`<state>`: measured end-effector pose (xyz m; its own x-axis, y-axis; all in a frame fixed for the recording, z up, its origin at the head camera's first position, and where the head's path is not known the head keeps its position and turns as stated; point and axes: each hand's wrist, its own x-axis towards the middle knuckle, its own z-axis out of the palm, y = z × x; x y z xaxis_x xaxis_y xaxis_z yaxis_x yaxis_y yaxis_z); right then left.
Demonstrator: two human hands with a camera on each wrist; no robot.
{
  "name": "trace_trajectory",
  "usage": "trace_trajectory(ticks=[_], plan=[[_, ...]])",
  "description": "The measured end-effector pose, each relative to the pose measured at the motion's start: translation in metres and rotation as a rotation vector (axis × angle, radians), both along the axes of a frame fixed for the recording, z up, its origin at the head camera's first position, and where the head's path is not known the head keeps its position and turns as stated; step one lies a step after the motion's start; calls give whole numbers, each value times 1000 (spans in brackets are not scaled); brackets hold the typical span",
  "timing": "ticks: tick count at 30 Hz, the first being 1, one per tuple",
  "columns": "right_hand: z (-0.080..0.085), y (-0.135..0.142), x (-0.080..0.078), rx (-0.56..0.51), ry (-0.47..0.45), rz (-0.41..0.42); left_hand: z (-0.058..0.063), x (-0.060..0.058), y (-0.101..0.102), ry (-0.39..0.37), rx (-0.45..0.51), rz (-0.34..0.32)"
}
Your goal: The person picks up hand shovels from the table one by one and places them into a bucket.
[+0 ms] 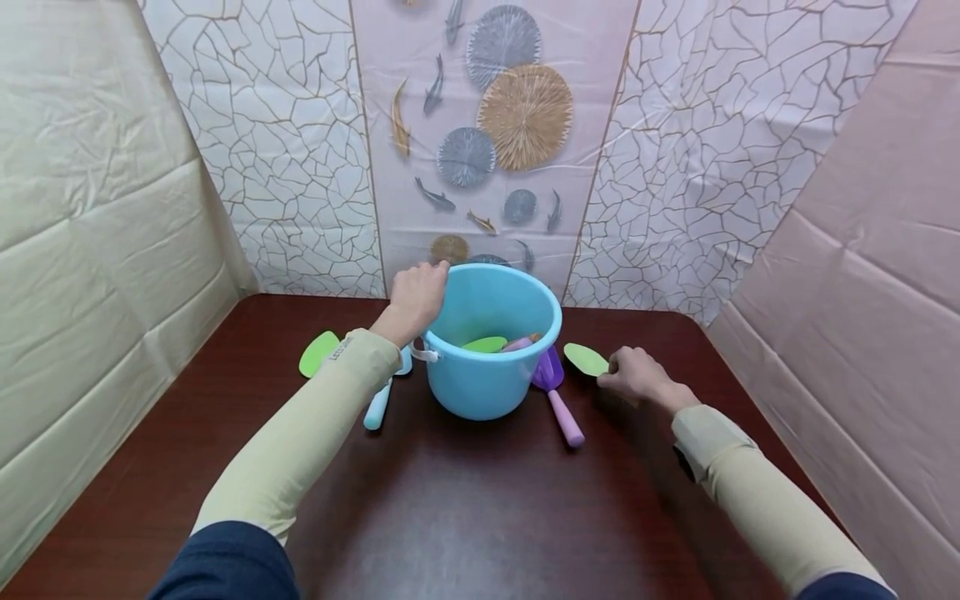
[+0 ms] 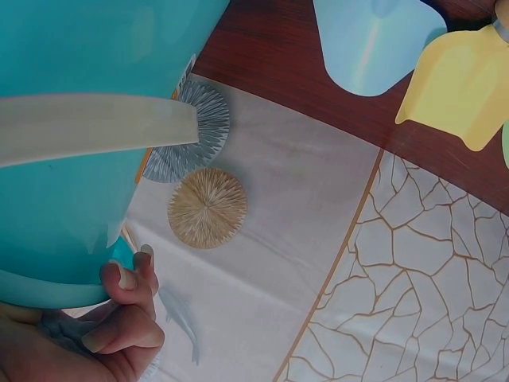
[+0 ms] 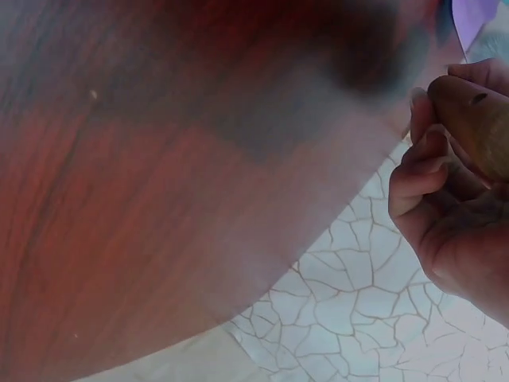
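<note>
My left hand grips the left rim of a light-blue bucket. In the left wrist view its fingertips curl over the rim. Inside the bucket lie a green blade and a pinkish handle, partly hidden by the wall. To the right of the bucket, my right hand pinches a green trowel low over the table. Its brown wooden handle shows between thumb and fingers in the right wrist view.
A purple shovel with a pink handle lies against the bucket's right side. Left of the bucket are a light-blue shovel and a green trowel, partly behind my sleeve. A yellow shovel shows in the left wrist view. Patterned cloth walls enclose the dark table.
</note>
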<state>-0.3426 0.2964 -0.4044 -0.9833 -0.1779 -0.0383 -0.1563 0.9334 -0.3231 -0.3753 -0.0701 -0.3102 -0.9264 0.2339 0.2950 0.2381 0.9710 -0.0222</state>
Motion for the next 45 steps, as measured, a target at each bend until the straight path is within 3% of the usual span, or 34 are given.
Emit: trace_trajectory(ticks=[32,45], plan=[[95,-11,-7,82,205,20,1,4,0,-24,8,-9],[126,-26,-10,34,250,49,0,3,1,-14,0,-8]])
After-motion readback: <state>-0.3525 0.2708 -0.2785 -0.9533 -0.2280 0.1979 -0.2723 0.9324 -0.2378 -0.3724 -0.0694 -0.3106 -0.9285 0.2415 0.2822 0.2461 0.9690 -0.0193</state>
